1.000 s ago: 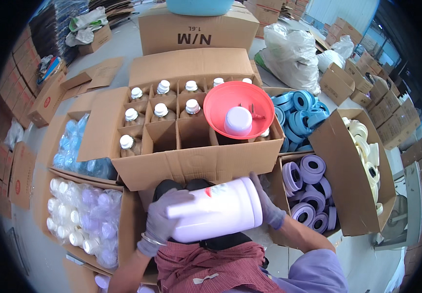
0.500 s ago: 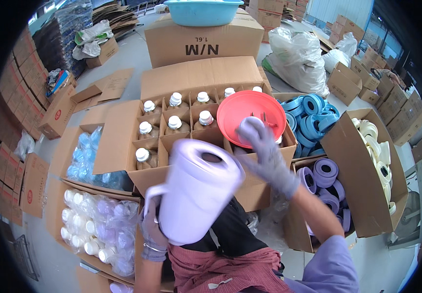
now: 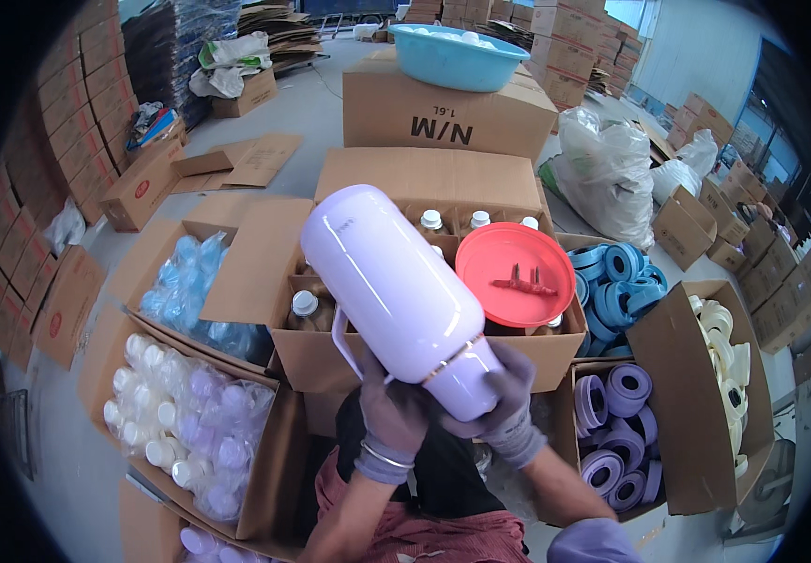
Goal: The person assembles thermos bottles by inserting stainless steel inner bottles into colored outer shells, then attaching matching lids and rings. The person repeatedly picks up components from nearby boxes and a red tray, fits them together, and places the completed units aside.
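Observation:
A glossy lavender vacuum flask (image 3: 391, 272) is held tilted in front of me, its broad base up to the left and its narrow end down to the right. My left hand (image 3: 393, 418), in a grey-purple glove, grips it from below by the side handle (image 3: 341, 342). The gloved right hand (image 3: 510, 403) is wrapped round the lavender cup-shaped cap (image 3: 466, 380) at the narrow end. A thin gold line with a gap shows between cap and body. Just beyond, a red plate (image 3: 480, 258) with small dark red pieces rests on a carton of white-capped bottles (image 3: 432, 221).
To the left stand boxes of bagged blue parts (image 3: 175, 281) and bagged white and lavender caps (image 3: 204, 408). On the right are boxes of blue rings (image 3: 616, 291), lavender rings (image 3: 626, 389) and cream parts (image 3: 720, 347). A blue basin (image 3: 457, 58) sits on a closed carton behind.
My right hand has come from the red plate to the flask's narrow end, bringing the lavender cap. The flask has turned from opening up to narrow end down. The view has shifted.

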`<state>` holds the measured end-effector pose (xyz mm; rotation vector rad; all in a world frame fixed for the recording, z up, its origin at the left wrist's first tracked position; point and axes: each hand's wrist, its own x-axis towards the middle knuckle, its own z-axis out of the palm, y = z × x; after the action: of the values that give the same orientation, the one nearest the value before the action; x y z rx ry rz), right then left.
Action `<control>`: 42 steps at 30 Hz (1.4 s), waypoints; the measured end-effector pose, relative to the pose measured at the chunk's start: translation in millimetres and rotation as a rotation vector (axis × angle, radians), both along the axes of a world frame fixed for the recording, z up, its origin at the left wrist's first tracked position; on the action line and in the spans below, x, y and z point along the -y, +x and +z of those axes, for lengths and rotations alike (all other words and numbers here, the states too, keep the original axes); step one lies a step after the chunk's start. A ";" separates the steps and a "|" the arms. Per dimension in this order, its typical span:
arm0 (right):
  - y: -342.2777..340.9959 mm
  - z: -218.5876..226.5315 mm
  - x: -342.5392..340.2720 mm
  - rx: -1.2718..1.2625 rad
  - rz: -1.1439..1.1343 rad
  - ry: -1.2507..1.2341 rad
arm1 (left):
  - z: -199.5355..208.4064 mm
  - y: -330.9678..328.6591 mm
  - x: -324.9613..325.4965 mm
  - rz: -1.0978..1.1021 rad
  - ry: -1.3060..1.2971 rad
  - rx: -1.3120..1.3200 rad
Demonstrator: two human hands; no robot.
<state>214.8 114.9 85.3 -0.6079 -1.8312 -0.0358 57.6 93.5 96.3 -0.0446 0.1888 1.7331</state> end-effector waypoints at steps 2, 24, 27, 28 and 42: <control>-25.3 -2.4 14.8 -0.646 0.285 -0.657 | -12.3 -3.2 4.5 0.361 0.018 -1.253; 60.6 33.3 -164.3 0.371 -0.206 -0.923 | -125.8 -188.9 100.6 -0.211 -0.509 -1.291; 8.7 67.3 -78.9 0.395 0.509 -0.521 | -146.7 -207.7 88.3 -0.259 -0.456 -1.303; -1.6 63.4 -68.1 0.623 0.660 -0.354 | -139.5 -206.9 81.5 -0.302 -0.459 -1.297; -23.5 13.0 -7.2 0.585 0.646 -0.807 | -127.3 -208.0 78.8 0.057 -0.109 -1.959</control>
<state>191.3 122.1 98.3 -0.5413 -2.5324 1.1007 -150.4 14.6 -31.0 1.5872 1.6565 1.2150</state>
